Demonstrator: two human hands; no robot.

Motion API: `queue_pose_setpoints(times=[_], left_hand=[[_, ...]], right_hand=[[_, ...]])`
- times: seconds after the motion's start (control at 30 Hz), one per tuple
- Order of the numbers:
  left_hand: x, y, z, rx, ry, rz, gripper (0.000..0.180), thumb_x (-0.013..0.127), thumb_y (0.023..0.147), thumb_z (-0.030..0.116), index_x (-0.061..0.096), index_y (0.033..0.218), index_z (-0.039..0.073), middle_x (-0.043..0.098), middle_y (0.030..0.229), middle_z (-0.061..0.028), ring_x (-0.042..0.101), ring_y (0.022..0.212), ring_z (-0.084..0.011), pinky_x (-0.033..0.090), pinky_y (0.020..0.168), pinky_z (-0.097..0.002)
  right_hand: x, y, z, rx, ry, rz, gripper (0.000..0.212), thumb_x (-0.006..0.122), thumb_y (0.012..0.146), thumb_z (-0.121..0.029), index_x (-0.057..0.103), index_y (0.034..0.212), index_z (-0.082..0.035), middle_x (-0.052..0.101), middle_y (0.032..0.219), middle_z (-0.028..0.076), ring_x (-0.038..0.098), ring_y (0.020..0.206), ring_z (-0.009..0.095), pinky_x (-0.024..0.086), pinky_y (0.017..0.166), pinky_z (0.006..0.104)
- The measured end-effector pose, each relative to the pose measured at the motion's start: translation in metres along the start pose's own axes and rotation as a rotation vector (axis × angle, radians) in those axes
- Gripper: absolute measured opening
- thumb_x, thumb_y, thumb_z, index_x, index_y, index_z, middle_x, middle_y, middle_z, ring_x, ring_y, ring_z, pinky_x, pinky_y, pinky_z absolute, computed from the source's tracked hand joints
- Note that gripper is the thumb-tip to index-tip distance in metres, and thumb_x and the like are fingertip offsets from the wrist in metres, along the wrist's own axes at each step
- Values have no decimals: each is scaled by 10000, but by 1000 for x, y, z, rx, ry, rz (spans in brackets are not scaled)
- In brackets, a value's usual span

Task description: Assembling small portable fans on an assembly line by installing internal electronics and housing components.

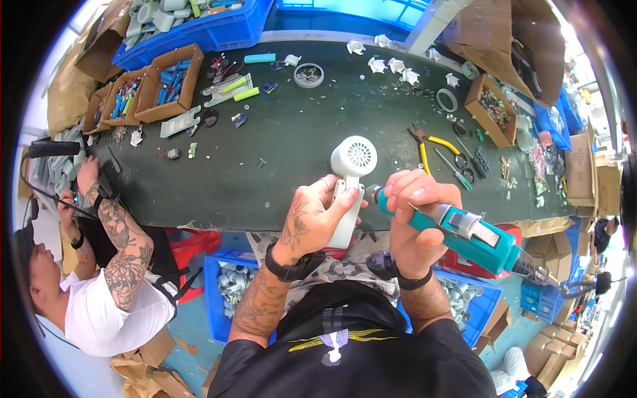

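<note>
In the middle, over the table's near edge, my left hand point(312, 215) is closed around the handle of a pale handheld fan point(353, 159). Its round head with a slotted grille points away from me, and the handle hangs toward my lap. My right hand point(421, 212) grips a teal electric screwdriver point(488, 247), held at a slant with a cable trailing off to the lower right. The screwdriver's nose is close beside the fan's handle, near the left fingertips; whether its bit touches a screw there I cannot tell.
On the dark green table point(279, 166) lie yellow-handled pliers point(424, 147), white impellers point(396, 66), grey rings point(308, 75) and cardboard boxes of parts point(171, 83). Blue crates point(229, 26) stand behind and beside my legs. At the left another person point(119, 285) works at the table.
</note>
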State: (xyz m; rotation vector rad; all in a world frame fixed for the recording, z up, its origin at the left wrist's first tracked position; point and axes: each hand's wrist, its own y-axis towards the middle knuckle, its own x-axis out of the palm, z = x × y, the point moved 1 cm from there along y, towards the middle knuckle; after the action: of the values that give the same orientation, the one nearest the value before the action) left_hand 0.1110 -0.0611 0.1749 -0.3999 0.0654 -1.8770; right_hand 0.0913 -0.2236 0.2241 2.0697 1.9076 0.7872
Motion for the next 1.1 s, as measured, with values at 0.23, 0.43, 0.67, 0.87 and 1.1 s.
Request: queue_pose_setpoints(times=[0.23,0.43,0.67,0.87,1.1], left_hand=[[-2,1,-4,35,35,-12,323,652,1058,219,671,1214,-63,796,935,-110,743,742,-123,593,659,-287],[0,1,-4,57,65,8,331,657,1054,214,661,1225,-69,796,928,-114,747,742,-127,594,662,-291],[2,3,-4,56,105,26,330,660,1045,207,659,1232,-65,800,924,-128,753,733,-134,596,654,-294],[5,3,-7,29,8,56,304,664,1038,198,660,1213,-51,791,915,-106,737,742,-122,591,671,-295],[6,6,-11,244,101,164,372,806,912,108,599,1204,8,717,919,-32,655,795,-86,542,738,-268]], right_hand=[[-4,0,15,-140,-52,-120,576,790,923,-562,544,1108,-75,631,845,61,614,848,225,518,828,383],[6,2,14,-91,-79,18,563,758,925,-609,512,985,-106,584,754,38,564,739,206,491,758,398],[-5,5,16,-85,-19,48,578,749,932,-608,526,1035,-84,596,766,46,574,760,213,504,766,391],[-10,8,4,-130,49,81,614,738,951,-588,549,1161,-42,611,785,68,589,777,221,508,754,390],[-10,4,2,-8,-40,125,662,630,979,-676,551,1207,-59,578,786,20,566,778,183,492,788,401]])
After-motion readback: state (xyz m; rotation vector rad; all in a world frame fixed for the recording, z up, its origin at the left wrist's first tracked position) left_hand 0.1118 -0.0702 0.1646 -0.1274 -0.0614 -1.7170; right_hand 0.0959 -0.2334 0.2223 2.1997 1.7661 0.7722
